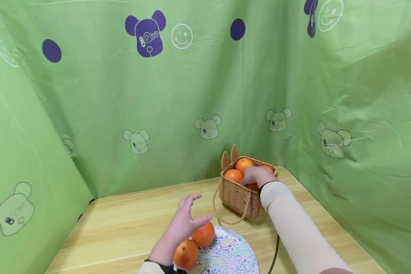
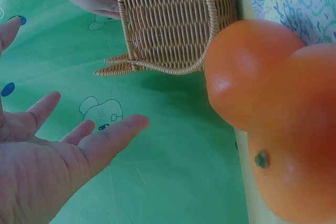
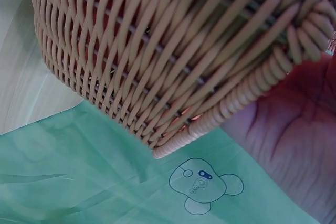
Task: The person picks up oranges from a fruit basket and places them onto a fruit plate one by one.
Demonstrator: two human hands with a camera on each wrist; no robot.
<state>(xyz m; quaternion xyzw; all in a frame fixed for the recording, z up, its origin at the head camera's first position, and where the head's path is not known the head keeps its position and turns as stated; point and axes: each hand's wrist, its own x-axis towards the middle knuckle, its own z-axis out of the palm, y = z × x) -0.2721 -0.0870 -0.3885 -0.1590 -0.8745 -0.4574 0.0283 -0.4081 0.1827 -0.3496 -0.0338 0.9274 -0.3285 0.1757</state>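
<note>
Right hand [image 1: 259,175] in over the rim of the wicker basket [image 1: 234,196], down among the basket's oranges [image 1: 233,175], fingertips buried from sight, so whether they pinch one I cannot tell! In front of the basket and to its left, here's the left hand [image 1: 186,223], fingers spread and lightly bent, thumb out wide! Closer to the viewer than the basket, a pair of oranges [image 1: 186,254] sit touching at the left side of the patterned plate [image 1: 227,255]! Looped handle [image 1: 230,223] hanging on the basket's near side, woven ears [image 1: 234,153] upright at its left
</note>
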